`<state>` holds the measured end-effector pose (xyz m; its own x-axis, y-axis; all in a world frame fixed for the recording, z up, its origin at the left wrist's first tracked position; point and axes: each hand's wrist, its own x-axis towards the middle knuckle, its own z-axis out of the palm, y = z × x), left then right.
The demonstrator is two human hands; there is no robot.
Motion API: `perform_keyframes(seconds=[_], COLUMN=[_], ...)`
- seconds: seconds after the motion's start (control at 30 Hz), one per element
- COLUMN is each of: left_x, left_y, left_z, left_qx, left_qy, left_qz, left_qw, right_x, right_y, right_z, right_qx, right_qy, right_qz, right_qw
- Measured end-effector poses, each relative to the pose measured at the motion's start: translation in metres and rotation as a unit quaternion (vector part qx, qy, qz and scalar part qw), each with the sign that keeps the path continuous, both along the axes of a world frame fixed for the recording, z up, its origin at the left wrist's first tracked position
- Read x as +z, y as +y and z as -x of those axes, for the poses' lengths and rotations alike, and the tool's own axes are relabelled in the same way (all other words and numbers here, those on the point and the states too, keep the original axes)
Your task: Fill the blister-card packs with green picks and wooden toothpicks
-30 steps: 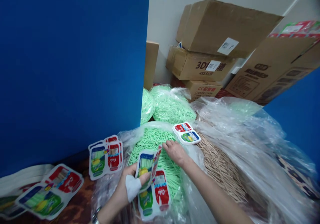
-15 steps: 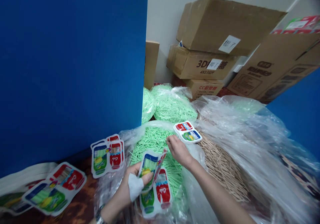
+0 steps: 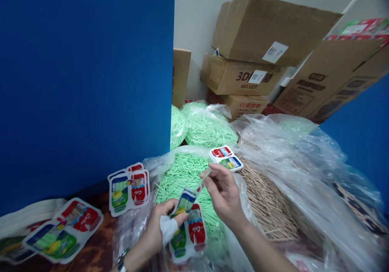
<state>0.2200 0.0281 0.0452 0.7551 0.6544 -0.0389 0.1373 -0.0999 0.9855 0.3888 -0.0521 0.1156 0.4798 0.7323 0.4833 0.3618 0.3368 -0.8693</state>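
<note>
My left hand (image 3: 161, 217), with a white wrap around part of it, grips a candy pouch (image 3: 186, 200) printed in blue, green and red. The pouch is tilted, its upper end towards my right hand (image 3: 226, 193). Between the right thumb and fingers is a thin pale green candy stick (image 3: 206, 174), slanting down to the pouch's upper end. Whether its tip is inside I cannot tell. Beneath the hands spreads an open plastic bag of green candy sticks (image 3: 179, 170). Another cola and lemon pouch (image 3: 197, 228) lies on it, just below the held one.
Further pouches lie on the bag's far right edge (image 3: 226, 158), at left (image 3: 129, 191) and lower left (image 3: 65, 231). Brown sticks (image 3: 264, 199) fill a bag at right. Tied green bags (image 3: 209, 126) and cardboard boxes (image 3: 243, 77) stand behind. A blue panel (image 3: 85, 81) rises at left.
My right hand has come up from the green sticks and turned, now with a green stick in its fingers by the pouch. My left hand has tilted the pouch.
</note>
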Motion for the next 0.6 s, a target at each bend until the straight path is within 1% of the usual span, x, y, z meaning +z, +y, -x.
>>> perform_keyframes(seconds=[0.1,0.23,0.33,0.47,0.6], left_x=[0.001,0.007,0.007,0.002,-0.001], left_y=[0.0,0.0,0.0,0.001,0.002], left_z=[0.001,0.001,0.001,0.001,0.002], left_qx=[-0.018,-0.021,-0.021,-0.017,-0.016], left_qy=[0.025,0.02,0.017,0.018,0.02], left_qz=[-0.021,-0.012,-0.005,-0.017,-0.012], left_qw=[0.999,1.0,1.0,1.0,1.0], right_x=[-0.006,-0.007,-0.007,-0.008,-0.01], right_y=[0.0,0.001,0.002,0.004,0.007], right_z=[0.001,0.004,0.008,0.011,0.011], right_qx=[0.004,0.019,0.031,0.023,0.009], right_qy=[-0.036,-0.06,-0.013,0.075,0.094], right_qz=[0.004,0.012,0.037,0.064,0.058], right_qw=[0.999,0.998,0.999,0.995,0.994])
